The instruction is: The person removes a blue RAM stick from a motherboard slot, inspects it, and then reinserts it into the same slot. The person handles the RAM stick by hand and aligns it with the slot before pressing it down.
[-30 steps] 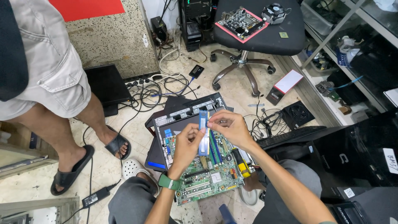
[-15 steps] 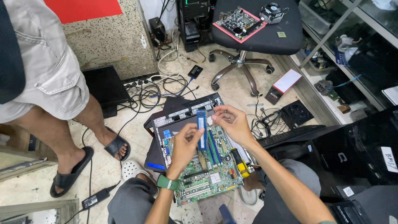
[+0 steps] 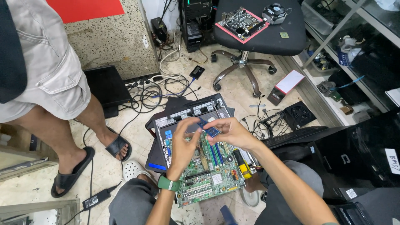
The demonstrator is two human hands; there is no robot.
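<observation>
Single head-worn view, looking steeply down, close over the motherboard (image 3: 208, 166) at centre, floor (image 3: 237, 89) stretching toward 12 o'clock

Bare forearms, green wristband (image 3: 168, 183) on left, grey trousers (image 3: 131, 202).

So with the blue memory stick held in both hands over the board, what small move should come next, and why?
Probably turn the memory stick level and line it up with the memory slots. Both the left hand and right hand pinch it tilted above the green motherboard, clear of the slots and not seated.
</observation>
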